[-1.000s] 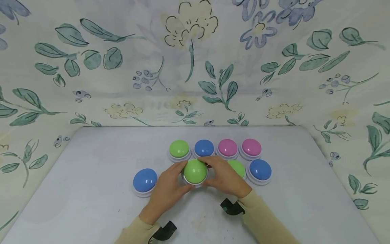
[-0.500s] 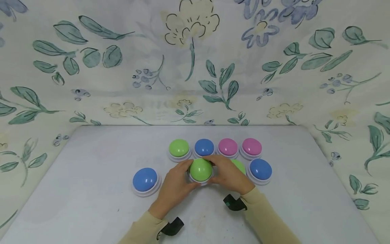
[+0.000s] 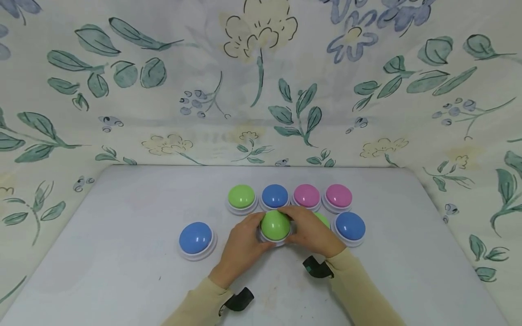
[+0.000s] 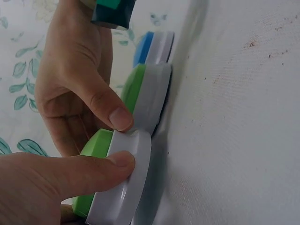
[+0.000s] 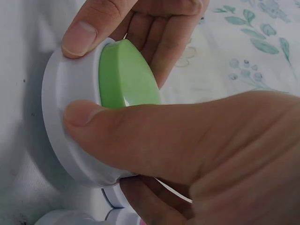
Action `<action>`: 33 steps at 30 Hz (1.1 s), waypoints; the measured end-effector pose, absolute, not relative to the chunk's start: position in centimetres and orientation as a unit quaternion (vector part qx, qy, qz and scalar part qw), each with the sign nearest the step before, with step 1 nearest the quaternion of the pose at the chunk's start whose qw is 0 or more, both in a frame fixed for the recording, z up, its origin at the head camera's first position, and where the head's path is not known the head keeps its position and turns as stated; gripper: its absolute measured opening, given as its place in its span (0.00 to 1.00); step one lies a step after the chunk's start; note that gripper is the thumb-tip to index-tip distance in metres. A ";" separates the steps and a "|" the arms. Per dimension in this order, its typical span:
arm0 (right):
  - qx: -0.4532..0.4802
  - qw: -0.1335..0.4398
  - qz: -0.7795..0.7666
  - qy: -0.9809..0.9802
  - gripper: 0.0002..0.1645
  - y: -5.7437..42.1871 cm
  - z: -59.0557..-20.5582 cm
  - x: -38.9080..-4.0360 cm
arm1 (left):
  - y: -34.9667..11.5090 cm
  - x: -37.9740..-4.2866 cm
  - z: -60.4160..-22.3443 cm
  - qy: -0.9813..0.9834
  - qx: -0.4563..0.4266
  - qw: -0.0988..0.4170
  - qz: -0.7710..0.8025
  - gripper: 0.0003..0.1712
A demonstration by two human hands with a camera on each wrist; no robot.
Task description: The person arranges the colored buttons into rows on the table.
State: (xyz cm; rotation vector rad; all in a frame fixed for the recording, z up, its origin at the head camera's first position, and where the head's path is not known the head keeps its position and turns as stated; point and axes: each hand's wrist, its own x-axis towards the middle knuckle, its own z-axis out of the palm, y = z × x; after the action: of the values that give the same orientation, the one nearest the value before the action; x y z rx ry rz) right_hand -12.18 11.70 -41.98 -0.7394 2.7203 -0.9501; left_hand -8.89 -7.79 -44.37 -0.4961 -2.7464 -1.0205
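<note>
Between both hands is a green push button (image 3: 275,225) with a white round base. My left hand (image 3: 244,240) grips its left side, thumb (image 4: 101,173) on the near wall of the base. From the right my right hand (image 3: 311,231) grips it, its thumb (image 5: 126,136) pressed on the white base. In the right wrist view a shadow lies beside the base; whether it touches the table cannot be told. Another green button (image 3: 322,219) stands just right, partly hidden by my right hand. Beyond it is a blue button (image 3: 350,226).
A back row holds a green button (image 3: 241,196), a blue button (image 3: 275,196), a pink button (image 3: 306,196) and a second pink button (image 3: 339,196). A separate blue button (image 3: 195,238) stands at left. Floral cloth (image 3: 220,136) rises behind the white table (image 3: 102,271).
Both hands have shifted the held green button to the right, closer to the other green button, which is now more hidden. The other buttons stay where they were.
</note>
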 end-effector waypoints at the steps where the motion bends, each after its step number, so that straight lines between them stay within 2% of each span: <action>1: -0.247 0.084 -0.314 0.913 0.43 11.7 -42.0 -12.2 | -7.7 -8.9 -44.4 -0.921 -0.167 0.086 -0.342 0.42; 18: -0.248 0.094 -0.298 0.917 0.44 12.0 -42.2 -12.5 | -6.8 -8.9 -44.6 -0.923 -0.160 0.067 -0.343 0.41; 33: -0.250 0.099 -0.259 0.928 0.44 11.9 -41.9 -12.3 | -6.8 -9.0 -45.2 -0.924 -0.172 0.073 -0.333 0.42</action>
State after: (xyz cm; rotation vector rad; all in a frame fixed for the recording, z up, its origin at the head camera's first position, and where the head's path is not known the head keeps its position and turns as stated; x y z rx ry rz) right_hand -12.25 11.86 -41.89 -0.7404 2.7432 -0.7656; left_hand -8.98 -6.80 -45.17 -0.5168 -2.7765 -0.9991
